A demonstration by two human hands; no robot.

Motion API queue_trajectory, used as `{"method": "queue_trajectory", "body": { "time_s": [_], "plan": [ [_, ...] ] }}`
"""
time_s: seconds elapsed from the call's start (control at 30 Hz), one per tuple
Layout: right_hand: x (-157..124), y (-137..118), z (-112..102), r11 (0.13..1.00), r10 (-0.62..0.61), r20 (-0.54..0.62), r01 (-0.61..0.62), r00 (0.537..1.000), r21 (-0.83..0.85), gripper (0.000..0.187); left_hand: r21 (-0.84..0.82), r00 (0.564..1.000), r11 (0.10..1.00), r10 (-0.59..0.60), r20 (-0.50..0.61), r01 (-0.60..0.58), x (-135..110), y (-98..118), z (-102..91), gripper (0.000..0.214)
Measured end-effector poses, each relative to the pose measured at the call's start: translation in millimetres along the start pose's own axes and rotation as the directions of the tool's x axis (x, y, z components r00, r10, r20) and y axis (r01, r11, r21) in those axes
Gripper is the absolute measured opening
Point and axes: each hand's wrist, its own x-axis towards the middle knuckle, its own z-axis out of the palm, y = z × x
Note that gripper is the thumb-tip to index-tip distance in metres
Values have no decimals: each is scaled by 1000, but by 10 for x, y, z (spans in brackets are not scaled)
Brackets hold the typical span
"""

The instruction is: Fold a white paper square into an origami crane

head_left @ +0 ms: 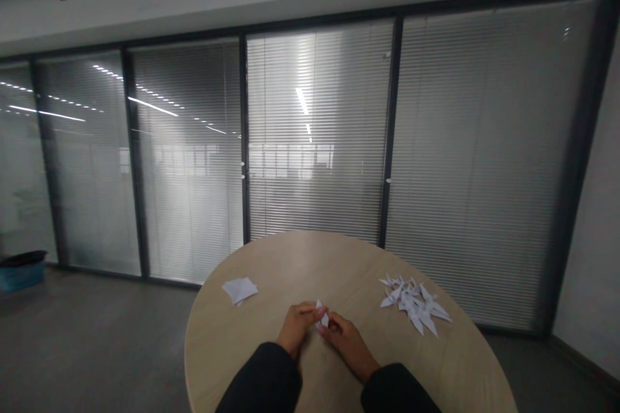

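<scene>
Between my two hands, just above the table's middle, is a small piece of folded white paper (pixel 319 304). My left hand (pixel 299 322) pinches it from the left, thumb and fingers closed on it. From the right, my right hand (pixel 345 335) grips the same paper with its fingertips. Part of the paper is hidden behind the fingers, so its full shape cannot be made out. On the table to the right lies a pile of folded white paper cranes (pixel 414 302). A small stack of white paper sheets (pixel 239 290) rests to the left.
The round wooden table (pixel 310 251) has its far edge close to a glass partition with blinds (pixel 320 129). A blue bin with a dark liner (pixel 22 271) stands on the grey floor (pixel 116 335) at far left. A white wall (pixel 591 271) is at the right.
</scene>
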Motion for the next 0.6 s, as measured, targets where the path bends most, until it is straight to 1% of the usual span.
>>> {"method": "queue_trajectory", "body": {
  "time_s": [0.07, 0.1, 0.17, 0.2, 0.23, 0.3, 0.4, 0.53, 0.6],
  "plan": [
    [-3, 9, 15, 998, 1, 50, -4, 999, 55, 38, -38, 999, 999, -16, 45, 17, -23, -3, 34, 37],
    [-5, 19, 22, 997, 2, 64, -6, 998, 71, 37, -56, 996, 997, -43, 75, 47, -30, -15, 50, 39],
    [-4, 50, 36, 997, 27, 68, -32, 997, 75, 39, -96, 986, 988, -106, 125, 118, -34, -52, 72, 44],
    [-3, 67, 41, 996, 47, 67, -52, 997, 74, 39, -114, 984, 984, -121, 128, 136, -30, -69, 77, 46],
    [-2, 83, 46, 995, 64, 69, -69, 996, 75, 39, -129, 986, 982, -124, 113, 138, -23, -82, 78, 47],
    [0, 104, 50, 993, 84, 84, -90, 993, 77, 39, -147, 994, 983, -105, 38, 109, -4, -94, 71, 45],
    [-7, 86, 50, 989, 114, 109, -123, 987, 78, 40, -133, 995, 988, -81, -54, 73, 23, -89, 54, 42],
    [-28, 8, 48, 970, 205, 143, -220, 968, 99, 46, -79, 995, 995, -63, -78, 57, 35, -95, 44, 43],
    [-34, -17, 48, 965, 217, 153, -235, 964, 118, 49, -64, 995, 997, -55, -86, 49, 35, -110, 43, 44]
  ]
}}
